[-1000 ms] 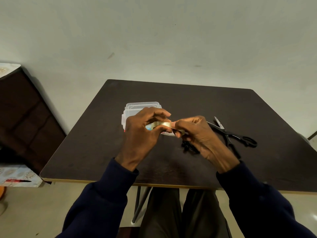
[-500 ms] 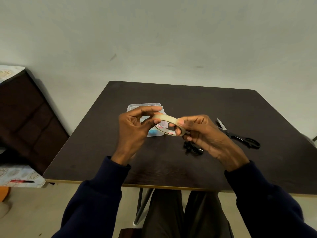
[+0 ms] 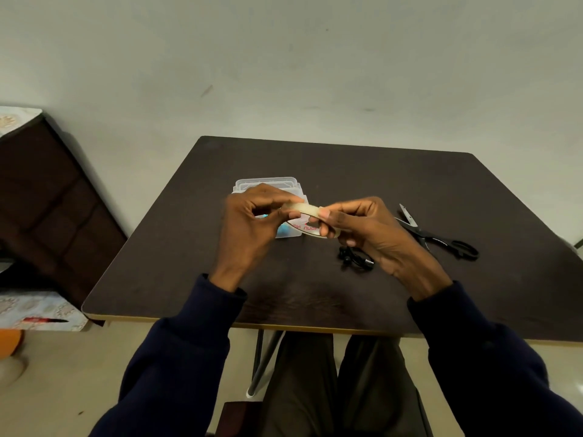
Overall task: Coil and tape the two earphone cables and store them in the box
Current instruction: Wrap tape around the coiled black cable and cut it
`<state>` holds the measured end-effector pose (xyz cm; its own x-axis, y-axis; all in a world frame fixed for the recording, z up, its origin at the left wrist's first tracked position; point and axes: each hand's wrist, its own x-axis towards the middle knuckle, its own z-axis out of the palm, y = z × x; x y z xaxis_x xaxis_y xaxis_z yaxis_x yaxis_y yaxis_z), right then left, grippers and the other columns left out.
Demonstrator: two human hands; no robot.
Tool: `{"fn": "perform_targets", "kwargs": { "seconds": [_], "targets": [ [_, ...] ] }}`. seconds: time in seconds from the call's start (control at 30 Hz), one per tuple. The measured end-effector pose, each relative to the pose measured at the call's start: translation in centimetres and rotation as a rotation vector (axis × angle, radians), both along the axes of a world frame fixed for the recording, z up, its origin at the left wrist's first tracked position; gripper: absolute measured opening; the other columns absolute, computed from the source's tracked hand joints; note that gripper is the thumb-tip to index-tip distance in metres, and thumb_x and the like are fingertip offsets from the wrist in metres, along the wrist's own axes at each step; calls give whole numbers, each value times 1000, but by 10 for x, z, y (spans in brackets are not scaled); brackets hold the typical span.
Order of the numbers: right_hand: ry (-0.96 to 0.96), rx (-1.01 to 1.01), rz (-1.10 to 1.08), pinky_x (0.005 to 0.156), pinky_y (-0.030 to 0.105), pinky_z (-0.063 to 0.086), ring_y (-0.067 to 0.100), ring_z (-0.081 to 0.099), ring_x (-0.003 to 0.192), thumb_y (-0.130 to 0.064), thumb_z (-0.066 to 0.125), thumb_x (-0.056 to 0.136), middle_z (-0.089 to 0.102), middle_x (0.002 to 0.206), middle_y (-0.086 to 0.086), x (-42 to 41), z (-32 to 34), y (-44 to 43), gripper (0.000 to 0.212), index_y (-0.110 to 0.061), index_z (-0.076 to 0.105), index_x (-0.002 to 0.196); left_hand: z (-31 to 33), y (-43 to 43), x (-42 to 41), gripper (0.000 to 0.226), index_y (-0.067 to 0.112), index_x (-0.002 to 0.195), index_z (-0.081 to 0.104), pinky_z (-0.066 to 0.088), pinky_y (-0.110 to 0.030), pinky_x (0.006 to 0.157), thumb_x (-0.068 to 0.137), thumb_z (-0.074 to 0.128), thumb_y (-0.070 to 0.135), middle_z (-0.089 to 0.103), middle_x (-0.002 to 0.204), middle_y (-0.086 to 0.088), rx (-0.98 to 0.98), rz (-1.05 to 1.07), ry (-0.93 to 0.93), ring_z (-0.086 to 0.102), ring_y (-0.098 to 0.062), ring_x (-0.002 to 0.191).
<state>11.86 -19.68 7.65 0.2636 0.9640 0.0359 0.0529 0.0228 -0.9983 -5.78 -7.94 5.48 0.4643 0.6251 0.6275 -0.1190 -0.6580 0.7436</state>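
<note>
While both hands are busy with the tape roll [image 3: 310, 210], we judge the step in hand to be finding and lifting the free end of the tape. The right hand [image 3: 369, 234] pinches the roll, thumb on the outer band and fingers curled beneath. The left hand [image 3: 252, 225] pinches the band just beside that thumb. A black earphone cable [image 3: 353, 260] lies bunched on the tabletop [image 3: 362, 171] under the right hand. The clear plastic box [image 3: 268, 182] sits beyond the left hand with something blue inside; we cannot tell whether that is the other cable. Next, we think, a nail must catch the tape end and pull out a short strip, and the scissors [image 3: 435, 239] lie just right of the right hand for cutting it. Against half a second ago, the left fingertips have moved along the band toward the right thumb and the roll is held flatter; cable, scissors and box lie unchanged.
</note>
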Motion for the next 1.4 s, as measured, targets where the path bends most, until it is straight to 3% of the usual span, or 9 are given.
{"fn": "perform_targets", "kwargs": {
  "seconds": [0.2,0.3,0.4,0.57,0.73,0.93,1.17,1.3,1.4],
  "targets": [
    [114,25,34,48,18,36,16,59,68,-19,69,81,71,78,12,2,-3,0,32,1,73,105,-1,5,-1,20,16,100,75,56,-19,79,80,79,10,75,96,5,-58,4,2,72,-11,91],
    [50,22,-29,45,15,36,14,58,63,-18,71,83,72,74,11,3,-5,1,26,0,75,101,1,5,-1,21,18,103,75,58,-22,84,83,78,14,75,102,1,-39,-50,60,71,-14,97],
    [-40,19,-50,44,14,36,11,57,60,-13,71,87,73,70,8,1,-7,2,17,-1,76,98,3,-2,1,23,30,104,72,56,-19,84,82,78,25,72,101,9,32,-110,125,69,-9,98],
    [-54,31,-32,47,17,35,9,57,61,-22,72,83,73,73,12,-2,-7,0,23,-4,77,97,3,-5,5,13,9,94,79,55,-24,81,83,78,16,75,93,-2,87,-33,50,69,-12,89],
    [14,37,28,52,24,33,18,58,72,-21,69,84,67,94,33,2,-7,-1,32,2,74,106,1,1,2,17,8,97,79,57,-33,85,82,79,16,76,96,-2,7,-11,45,70,-17,93],
    [89,67,72,52,19,40,13,62,72,-15,63,87,69,86,18,5,-6,-5,33,7,69,111,-1,4,-2,19,14,99,77,61,-47,79,81,78,20,77,97,-3,-147,-77,-18,73,-22,95],
    [128,94,95,53,21,40,16,64,75,-7,59,93,69,85,19,9,-6,-8,31,13,64,117,1,3,-5,19,11,97,76,63,-45,74,79,75,18,76,100,-12,-411,-209,-89,73,-36,95],
    [3,67,34,48,18,35,14,60,66,-15,68,86,72,74,12,8,-6,-6,29,5,72,107,6,7,-8,25,17,107,74,59,-31,87,82,75,19,75,105,5,-83,-230,115,70,-19,103],
    [-107,45,7,45,15,35,13,57,63,-17,71,85,73,71,10,4,-8,-3,24,0,76,101,9,0,-4,25,11,106,77,57,-29,85,82,80,16,74,103,-1,85,-211,172,69,-18,98]
  ]
}}
